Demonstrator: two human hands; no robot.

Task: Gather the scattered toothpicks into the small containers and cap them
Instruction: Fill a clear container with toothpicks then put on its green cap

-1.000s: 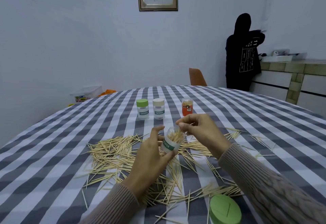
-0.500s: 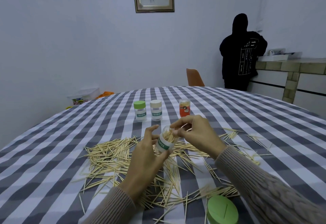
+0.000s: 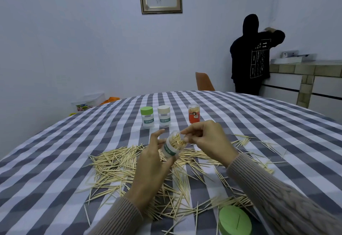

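plainly the open container (image 3: 171, 147) is a light thing: a small clear plastic cylinder with a green "toothpick" band, tilted toward the right and held above the desk (image 3: 55, 142). the left hand (image 3: 150, 160) holds it round the lower wall, fingers curled about it, which looks the sound place to grip, since the smooth plastic could slip or turn if pinched near the mouth. the right hand (image 3: 207, 140) sits at the rim with its fingertips drawn together; they seem to be feeding or settling picks, though whether they hold any i cannot tell.

inside stands a bundle of pale wooden picks. the scattered toothpicks (image 3: 118, 162) lie in a loose, crossed heap on the checked cloth below and around both hands. thin, stiff, pointed and near weightless, they should snap if bent and will likely roll or spring; better gathered in aligned pinches by the middle.

a flat green lid (image 3: 234, 220) lies near the right sleeve. farther back stand a green-capped jar (image 3: 147, 117), a cream-capped jar (image 3: 164, 116) and a red-labelled jar (image 3: 194, 113), all upright.
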